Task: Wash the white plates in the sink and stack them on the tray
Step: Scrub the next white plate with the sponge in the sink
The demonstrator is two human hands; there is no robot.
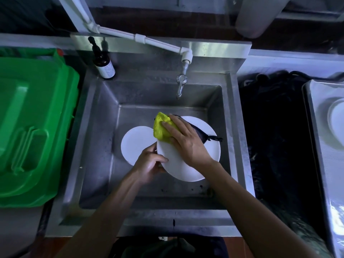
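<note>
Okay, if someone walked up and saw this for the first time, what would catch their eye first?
Probably the yellow scrubbing cloth, bright against the grey steel sink, pressed by the right hand onto a white plate that the left hand holds by its edge. Next, the big green bin lid left of the sink. A second white plate lies in the basin behind.

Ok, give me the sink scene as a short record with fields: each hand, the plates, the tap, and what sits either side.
left hand: grips the left edge of the held plate
right hand: presses a yellow scrubbing cloth onto that plate
second plate: lies on the sink floor, partly under the held one
tap: no water visible
soap bottle: brown, back left corner of the sink
left of sink: green bin lid
right of sink: metal tray with a white plate on it
</note>
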